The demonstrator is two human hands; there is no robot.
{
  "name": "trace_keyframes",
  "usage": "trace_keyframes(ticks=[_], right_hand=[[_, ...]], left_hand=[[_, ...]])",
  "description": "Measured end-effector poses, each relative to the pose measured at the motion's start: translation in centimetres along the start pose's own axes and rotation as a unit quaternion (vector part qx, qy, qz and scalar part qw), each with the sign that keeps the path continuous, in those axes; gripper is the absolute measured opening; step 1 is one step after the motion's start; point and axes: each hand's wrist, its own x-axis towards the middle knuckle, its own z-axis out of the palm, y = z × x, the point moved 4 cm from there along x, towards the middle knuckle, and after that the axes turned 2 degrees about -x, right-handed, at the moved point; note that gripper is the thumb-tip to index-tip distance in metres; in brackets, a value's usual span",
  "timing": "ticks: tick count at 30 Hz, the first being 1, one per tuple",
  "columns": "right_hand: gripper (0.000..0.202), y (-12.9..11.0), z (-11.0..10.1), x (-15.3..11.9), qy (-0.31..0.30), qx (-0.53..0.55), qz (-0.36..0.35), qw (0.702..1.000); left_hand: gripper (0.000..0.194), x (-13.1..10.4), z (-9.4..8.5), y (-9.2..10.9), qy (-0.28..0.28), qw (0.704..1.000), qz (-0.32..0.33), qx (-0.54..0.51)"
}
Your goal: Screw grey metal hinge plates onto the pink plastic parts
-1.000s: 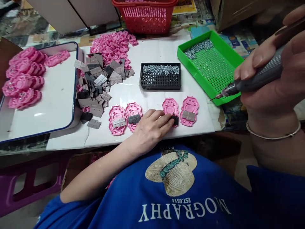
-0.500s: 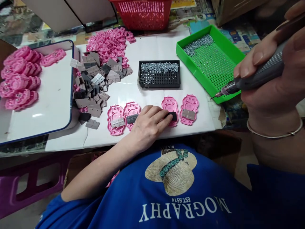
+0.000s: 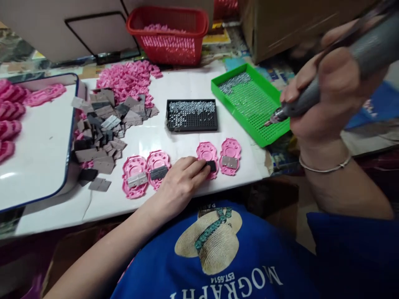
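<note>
Several pink plastic shells lie in a row along the table's front edge. My left hand [image 3: 181, 181] rests there, its fingertips on the dark plate [image 3: 211, 166] over one pink shell [image 3: 206, 150]. To its right, another shell [image 3: 231, 145] bears a grey plate [image 3: 230, 162]. Left of the hand are two more shells, one with a silver plate [image 3: 137, 180], one with a dark grey plate [image 3: 158, 172]. My right hand [image 3: 330, 87] is wrapped round a grey electric screwdriver [image 3: 307, 97], whose tip is over the green tray [image 3: 240, 110] of screws.
A black tray [image 3: 191, 126] holds screws. Piles of pink parts [image 3: 124, 81] and grey plates [image 3: 102, 155] lie left of it. A white tray [image 3: 34, 153] with pink shells stands far left, a red basket [image 3: 171, 45] and cardboard box [image 3: 274, 29] behind.
The view has shifted, showing more of the red basket. The screwdriver tip has moved from the green tray's near corner to over its inside. My left hand stays on the dark plate.
</note>
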Motion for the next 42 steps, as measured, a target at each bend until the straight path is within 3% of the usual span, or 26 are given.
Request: trace_keyframes(ticks=[2,3,9,19,24,33,42], right_hand=[[0.021,-0.7,-0.2,0.7,0.078,0.016,-0.097,0.992],[0.019,-0.6,-0.3,1.0,0.088,0.019,-0.112,0.99],[0.026,1.8,-0.6,1.8,0.057,-0.034,-0.01,0.998],[0.045,3.1,1.8,1.7,0.026,-0.02,0.028,0.999],[0.047,3.6,1.7,1.5,0.014,-0.016,0.041,0.999],[0.047,3.8,1.6,1.2,0.046,-0.001,0.032,0.998],[0.047,3.4,1.8,0.9,0.038,-0.008,0.052,0.998]], left_hand=[[0.027,0.1,-0.1,0.0,0.012,1.0,0.007,-0.006],[0.026,0.1,-0.1,-0.1,0.019,1.0,0.01,-0.007],[0.024,0.1,-0.3,0.0,0.024,1.0,0.012,-0.004],[0.026,0.0,-0.2,-0.3,0.007,1.0,0.012,0.012],[0.025,-0.1,-0.1,-0.3,0.029,1.0,0.008,0.004],[0.024,0.4,-0.6,0.0,0.015,1.0,0.017,0.019],[0.024,0.3,-0.3,-0.1,0.004,1.0,0.021,0.015]])
